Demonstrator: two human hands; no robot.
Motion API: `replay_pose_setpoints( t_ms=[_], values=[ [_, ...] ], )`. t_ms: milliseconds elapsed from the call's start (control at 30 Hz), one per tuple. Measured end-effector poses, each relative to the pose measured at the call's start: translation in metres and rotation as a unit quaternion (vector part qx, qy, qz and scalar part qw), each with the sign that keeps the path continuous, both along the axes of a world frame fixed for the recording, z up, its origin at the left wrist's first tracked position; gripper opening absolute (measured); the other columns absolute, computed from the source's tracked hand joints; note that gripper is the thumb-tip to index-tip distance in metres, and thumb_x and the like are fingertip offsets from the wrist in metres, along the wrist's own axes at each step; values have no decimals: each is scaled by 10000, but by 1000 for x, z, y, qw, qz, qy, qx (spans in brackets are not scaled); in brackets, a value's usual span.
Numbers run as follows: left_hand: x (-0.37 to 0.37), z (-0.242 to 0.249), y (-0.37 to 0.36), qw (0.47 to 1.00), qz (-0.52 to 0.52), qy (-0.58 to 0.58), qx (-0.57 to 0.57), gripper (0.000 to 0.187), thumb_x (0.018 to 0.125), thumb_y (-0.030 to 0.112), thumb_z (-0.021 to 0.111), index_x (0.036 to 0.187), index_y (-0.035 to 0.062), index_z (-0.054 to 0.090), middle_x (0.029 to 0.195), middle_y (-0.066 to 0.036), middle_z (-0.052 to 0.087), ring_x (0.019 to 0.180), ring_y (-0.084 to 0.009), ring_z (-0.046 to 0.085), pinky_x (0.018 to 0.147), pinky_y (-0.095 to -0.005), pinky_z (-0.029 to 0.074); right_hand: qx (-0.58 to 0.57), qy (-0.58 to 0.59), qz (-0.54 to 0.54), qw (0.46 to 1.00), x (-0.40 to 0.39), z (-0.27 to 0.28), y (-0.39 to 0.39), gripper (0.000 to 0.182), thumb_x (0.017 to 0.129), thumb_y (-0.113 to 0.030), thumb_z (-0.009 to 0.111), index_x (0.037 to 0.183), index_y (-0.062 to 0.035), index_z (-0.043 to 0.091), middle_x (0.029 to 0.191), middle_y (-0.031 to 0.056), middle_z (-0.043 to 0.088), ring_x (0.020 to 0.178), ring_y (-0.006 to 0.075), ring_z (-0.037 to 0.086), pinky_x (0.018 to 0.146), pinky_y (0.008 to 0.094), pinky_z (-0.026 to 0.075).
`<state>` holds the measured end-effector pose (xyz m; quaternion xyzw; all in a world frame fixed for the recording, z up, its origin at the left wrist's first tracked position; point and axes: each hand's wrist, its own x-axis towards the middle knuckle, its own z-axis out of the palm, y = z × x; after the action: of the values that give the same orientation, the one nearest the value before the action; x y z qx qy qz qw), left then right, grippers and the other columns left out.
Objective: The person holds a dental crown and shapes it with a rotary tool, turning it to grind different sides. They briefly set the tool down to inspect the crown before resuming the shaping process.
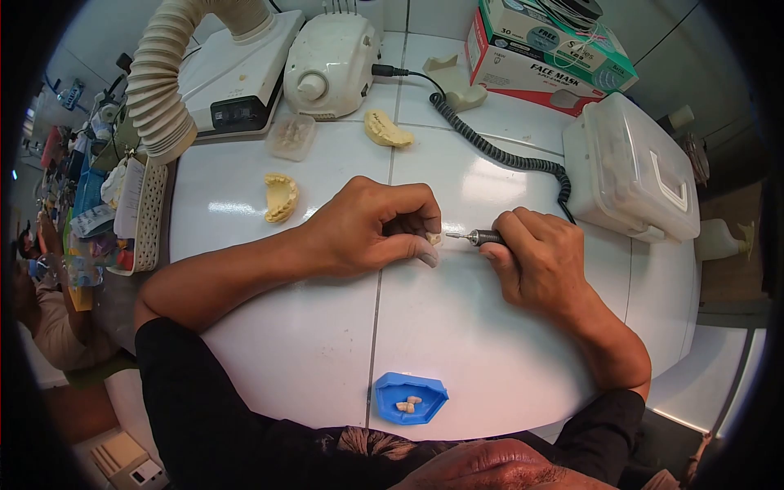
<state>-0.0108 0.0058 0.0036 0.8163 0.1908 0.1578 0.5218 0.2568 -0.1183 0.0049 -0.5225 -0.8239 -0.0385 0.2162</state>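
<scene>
My left hand (371, 229) is closed, with thumb and fingers pinching a small tooth-coloured dental piece (434, 238), mostly hidden by the fingertips. My right hand (539, 253) grips a dark rotary handpiece (487, 237). Its thin metal bur (456, 235) points left at the dental piece, close beside it; contact is hard to make out. Left of my left hand lies a yellowish plaster dental model (282, 198), and a second dental model (387, 129) lies farther back. Near my body, a blue tray (411, 418) holds a few small tooth-coloured pieces (408, 405).
A white control unit (327, 69) with a coiled black cord (506, 157) stands at the back. Beside it are a suction hose (159, 98) and a small clear box (291, 136). A lidded case (633, 167) and face mask boxes (547, 61) stand right. Another person (57, 327) sits far left.
</scene>
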Motion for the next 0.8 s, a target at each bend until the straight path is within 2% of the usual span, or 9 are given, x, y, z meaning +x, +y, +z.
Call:
replay_pose_setpoints(
  t_ms=[67,267,367,467,567,800],
  values=[
    [0,-2,0,1000,4,-14,-2,201,940,74,891,1043,22,727,931,-55,801,830,-126,766,736,-285,589,-1,-1,-4,1000,-1,0,-1,363,1043,-376,759,866,-86,632,700,42,531,542,243,565,517,388,435],
    [1,-7,1,993,39,-17,-110,194,931,63,901,1006,22,727,956,-48,794,866,-112,757,753,-284,594,-12,-2,-2,1000,-9,2,-5,351,1038,-366,765,876,-83,633,706,44,536,543,246,569,520,389,437],
    [2,-5,-1,994,36,6,-105,187,936,58,894,1002,18,724,978,-51,794,888,-103,754,756,-283,594,-5,10,0,1000,-12,-1,-4,348,1034,-365,769,880,-84,633,705,43,535,541,244,568,519,393,438],
    [1,0,-1,997,24,33,-71,202,930,82,899,999,24,718,950,-51,773,852,-111,728,727,-293,575,-5,9,-4,1000,-12,0,-4,349,1036,-362,767,878,-84,625,703,46,534,540,246,570,518,397,439],
    [2,2,-2,999,4,28,23,226,918,119,907,990,33,712,919,-54,742,800,-131,688,691,-311,548,-10,9,-10,1000,-10,0,-5,354,1039,-358,763,870,-85,613,700,48,532,540,251,571,517,398,440],
    [1,-5,-2,996,-12,-11,82,218,911,125,898,983,31,714,954,-68,736,800,-177,677,699,-334,525,-8,4,-6,1000,-10,1,-4,354,1023,-350,776,865,-85,604,700,52,527,540,256,570,517,399,440]
  ],
)
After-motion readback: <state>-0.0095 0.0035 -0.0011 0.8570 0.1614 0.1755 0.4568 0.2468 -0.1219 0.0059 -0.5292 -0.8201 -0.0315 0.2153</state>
